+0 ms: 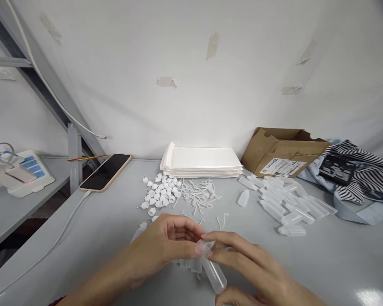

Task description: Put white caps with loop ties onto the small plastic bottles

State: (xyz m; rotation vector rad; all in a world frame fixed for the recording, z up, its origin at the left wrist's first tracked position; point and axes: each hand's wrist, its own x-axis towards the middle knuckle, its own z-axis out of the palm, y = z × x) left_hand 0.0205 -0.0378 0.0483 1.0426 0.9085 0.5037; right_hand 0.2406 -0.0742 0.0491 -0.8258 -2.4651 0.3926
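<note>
Between my two hands is a small translucent plastic bottle [214,274], tilted with its neck end up and away from me. My left hand [175,242] pinches the neck end between thumb and fingers. Fingers of my right hand [245,259] close on the same end from the other side, with the thumb near the bottle's base. What sits on the neck is mostly covered by fingertips. Beyond my hands lie a heap of white caps [159,193], some with thin pins, and a tangle of white loop straps [200,193]. More bottles lie partly hidden under my left hand.
Loose translucent bottles [289,202] are piled at right, before an open cardboard box [284,148] and striped cloth [364,170]. A stack of white padded envelopes [204,161] lies against the wall. At left are a phone [107,172] on its cable and a power strip [28,174].
</note>
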